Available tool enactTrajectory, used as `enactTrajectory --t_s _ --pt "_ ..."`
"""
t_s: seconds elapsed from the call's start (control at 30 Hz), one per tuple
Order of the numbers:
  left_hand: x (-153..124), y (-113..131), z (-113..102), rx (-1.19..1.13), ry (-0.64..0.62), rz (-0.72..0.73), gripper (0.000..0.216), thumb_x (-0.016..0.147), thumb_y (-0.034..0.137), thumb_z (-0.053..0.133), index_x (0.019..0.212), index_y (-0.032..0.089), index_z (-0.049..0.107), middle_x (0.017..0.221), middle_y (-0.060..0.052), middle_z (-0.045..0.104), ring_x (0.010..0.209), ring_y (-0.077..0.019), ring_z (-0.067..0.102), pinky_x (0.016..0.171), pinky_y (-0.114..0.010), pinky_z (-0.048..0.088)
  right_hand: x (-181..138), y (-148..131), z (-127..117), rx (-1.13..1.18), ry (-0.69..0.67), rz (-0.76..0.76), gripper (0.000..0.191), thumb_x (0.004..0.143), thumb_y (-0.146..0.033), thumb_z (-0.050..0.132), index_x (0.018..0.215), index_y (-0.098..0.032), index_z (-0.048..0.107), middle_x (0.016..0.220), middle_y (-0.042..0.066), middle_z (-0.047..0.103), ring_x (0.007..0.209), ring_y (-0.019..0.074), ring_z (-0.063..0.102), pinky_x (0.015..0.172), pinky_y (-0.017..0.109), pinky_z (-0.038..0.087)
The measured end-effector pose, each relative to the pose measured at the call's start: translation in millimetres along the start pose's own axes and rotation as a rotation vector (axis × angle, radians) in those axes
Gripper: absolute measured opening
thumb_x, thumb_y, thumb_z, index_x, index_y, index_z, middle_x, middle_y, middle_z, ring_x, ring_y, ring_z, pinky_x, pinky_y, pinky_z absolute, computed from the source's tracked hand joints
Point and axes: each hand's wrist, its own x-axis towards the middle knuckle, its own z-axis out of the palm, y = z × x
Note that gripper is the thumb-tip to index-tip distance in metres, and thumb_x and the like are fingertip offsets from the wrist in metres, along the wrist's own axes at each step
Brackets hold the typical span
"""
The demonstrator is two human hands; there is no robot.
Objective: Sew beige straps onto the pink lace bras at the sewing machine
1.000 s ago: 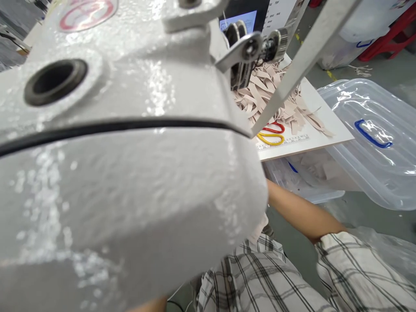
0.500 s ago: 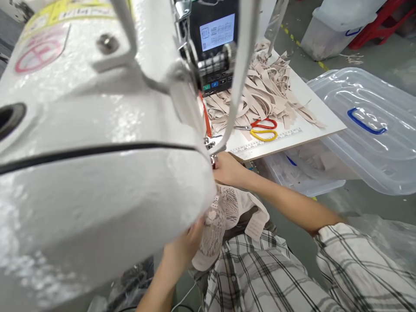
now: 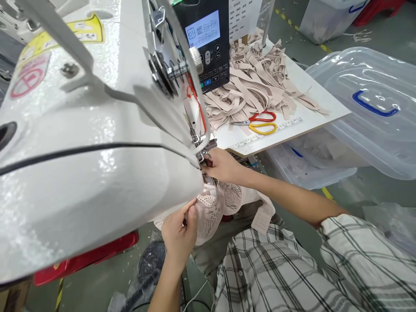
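Observation:
A pale pink lace bra (image 3: 208, 216) hangs at the needle end of a white sewing machine (image 3: 107, 186), its cups and wing draped over my lap. My left hand (image 3: 178, 227) is closed, thumb and fingers pinching the bra's edge just below the machine head. Close beside the presser foot (image 3: 203, 157), my right hand (image 3: 227, 167) has its fingers curled in at the bra's upper part. Those fingertips are partly hidden by the machine's metal parts, as is the stretch of bra under the needle.
Red-and-yellow-handled scissors (image 3: 260, 123) and a printed ruler (image 3: 269, 133) are on the white table (image 3: 312, 123), beside a heap of beige fabric strips (image 3: 250, 86). A control panel (image 3: 208, 47) stands behind the needle. Clear plastic bins with a lid (image 3: 373, 108) sit at right.
The view has shifted, showing more of the needle area and my left hand. My left hand now shows clearly pinching the bra's edge; my right hand stays by the presser foot.

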Motion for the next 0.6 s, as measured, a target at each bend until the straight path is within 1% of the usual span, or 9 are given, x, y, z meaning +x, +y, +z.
enactTrajectory --t_s 0.2,0.37,0.43,0.5,0.57,0.6 --pt "-1 2 4 0.036 0.013 0.005 0.024 0.097 0.028 0.051 0.097 0.02 0.074 0.08 -0.003 0.077 0.065 -0.0147 0.071 0.059 -0.021 0.052 -1 2 -1 0.025 0.022 -0.046 0.01 0.075 -0.013 0.056 0.073 -0.018 0.048 0.097 0.007 0.06 0.093 0.0185 0.057 0.079 0.027 0.047" --pt "-4 -2 9 0.16 0.08 -0.015 0.02 0.097 0.032 0.052 0.097 0.02 0.068 0.079 -0.003 0.072 0.068 -0.0167 0.068 0.062 -0.025 0.05 -2 3 -1 0.034 0.029 -0.042 0.009 0.074 -0.015 0.057 0.074 -0.019 0.049 0.099 0.007 0.061 0.093 0.0194 0.058 0.078 0.028 0.047" --pt "-3 2 10 0.203 0.121 0.041 0.019 0.097 0.034 0.053 0.099 0.018 0.064 0.084 -0.006 0.07 0.076 -0.0197 0.067 0.068 -0.029 0.049 -2 3 0 0.042 0.035 -0.054 0.008 0.074 -0.016 0.057 0.074 -0.019 0.05 0.098 0.007 0.061 0.091 0.0191 0.057 0.076 0.028 0.047" --pt "-4 12 13 0.228 0.168 0.146 0.019 0.096 0.033 0.055 0.102 0.016 0.062 0.094 -0.011 0.068 0.087 -0.0231 0.065 0.077 -0.033 0.047 -3 4 0 0.043 0.039 -0.062 0.006 0.075 -0.017 0.057 0.076 -0.018 0.052 0.096 0.006 0.06 0.087 0.0182 0.057 0.074 0.028 0.046" --pt "-5 25 16 0.245 0.177 0.236 0.02 0.095 0.03 0.058 0.107 0.014 0.062 0.104 -0.016 0.065 0.096 -0.0255 0.062 0.086 -0.038 0.044 -4 4 1 0.034 0.044 -0.052 0.004 0.076 -0.018 0.056 0.078 -0.018 0.053 0.095 0.005 0.06 0.079 0.0163 0.055 0.07 0.027 0.045" --pt "-6 32 18 0.255 0.159 0.253 0.024 0.095 0.029 0.058 0.112 0.013 0.062 0.108 -0.017 0.064 0.099 -0.0266 0.061 0.09 -0.04 0.043 -4 5 1 0.023 0.048 -0.046 0.003 0.077 -0.019 0.056 0.079 -0.018 0.054 0.095 0.005 0.061 0.077 0.0157 0.054 0.069 0.027 0.045"
